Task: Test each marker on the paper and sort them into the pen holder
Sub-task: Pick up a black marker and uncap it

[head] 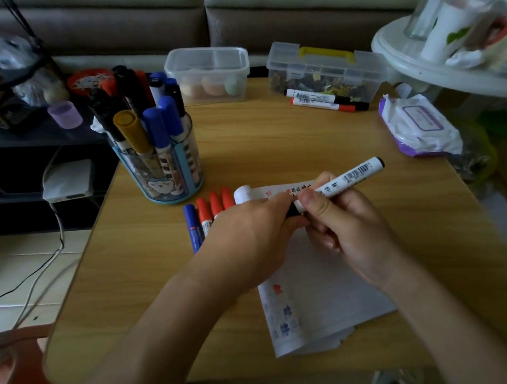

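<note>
Head view: over the paper [322,292], the right hand [354,229] grips one white marker [350,176] and the left hand [249,237] fingers pinch its black cap. One blue marker [193,226] and three red markers [215,203] lie beside the paper, near the pen holder [167,174]. Two more markers [321,100] lie at the bench's [272,136] far edge.

The picture is dim, with soft, even light and only faint shadows. Well above and to the right of the right hand [350,227], the white stand [411,66] is blurred. The corners bend and darken.
</note>
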